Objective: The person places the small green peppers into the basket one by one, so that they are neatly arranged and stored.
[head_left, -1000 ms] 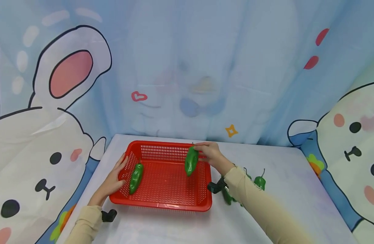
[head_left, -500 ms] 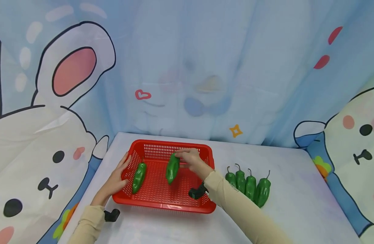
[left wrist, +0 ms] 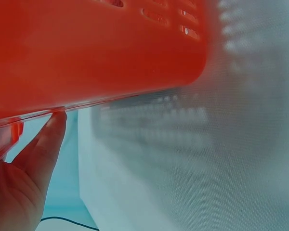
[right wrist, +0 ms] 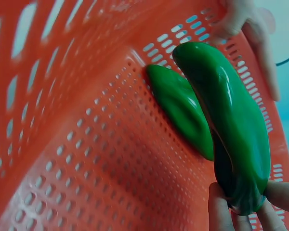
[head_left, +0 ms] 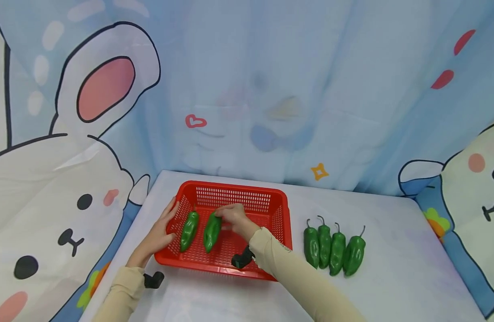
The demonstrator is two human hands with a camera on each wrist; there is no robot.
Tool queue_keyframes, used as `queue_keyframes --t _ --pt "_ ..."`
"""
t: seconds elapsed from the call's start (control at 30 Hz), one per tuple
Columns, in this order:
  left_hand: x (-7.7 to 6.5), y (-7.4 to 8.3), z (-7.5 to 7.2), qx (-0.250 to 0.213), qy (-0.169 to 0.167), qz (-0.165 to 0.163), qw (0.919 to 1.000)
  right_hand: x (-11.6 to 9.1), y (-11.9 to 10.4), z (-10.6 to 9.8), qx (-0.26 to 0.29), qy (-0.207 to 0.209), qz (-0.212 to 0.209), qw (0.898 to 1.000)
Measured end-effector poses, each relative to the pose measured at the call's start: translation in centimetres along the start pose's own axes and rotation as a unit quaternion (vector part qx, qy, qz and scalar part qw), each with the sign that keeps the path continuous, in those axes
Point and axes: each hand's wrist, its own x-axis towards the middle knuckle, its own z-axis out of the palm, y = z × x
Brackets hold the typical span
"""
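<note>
My right hand [head_left: 237,220] pinches a green pepper [head_left: 212,233] near its stem end, over the red plastic basket [head_left: 247,186]. In the right wrist view the pepper [right wrist: 238,120] points away from the fingertips, tip up, and its stem is hidden among them. A second green pepper [head_left: 189,231] lies on the basket floor by the left wall, beside the held one. My left hand [head_left: 161,233] holds the basket's left rim, thumb on the inner side and fingers along the outside; in the left wrist view a finger [left wrist: 50,139] meets the rim's underside.
Several green peppers [head_left: 337,248] lie side by side on the white tabletop [head_left: 400,268], right of the basket, stems toward the back. A blue printed curtain [head_left: 239,89] hangs behind the table. Black wrist cameras [head_left: 243,258] sit at both wrists.
My right hand has carried the pepper leftward across the basket and lower, close beside the one inside. The peppers on the table have come into full view. My left hand stays at the rim.
</note>
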Motion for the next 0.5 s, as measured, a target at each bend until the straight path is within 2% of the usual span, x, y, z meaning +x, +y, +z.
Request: queue_keyframes --t 0.17,0.5 --pt "0.3 0.1 0.2 -0.002 -0.005 0.005 1.0000 0.3 0.5 0.8 -0.005 0.023 0.000 1.000" --pt "-0.1 -0.1 0.2 -0.013 -0.002 0.001 0.9999 1.1 1.4 2.5 0.001 0.060 0.021 0.998"
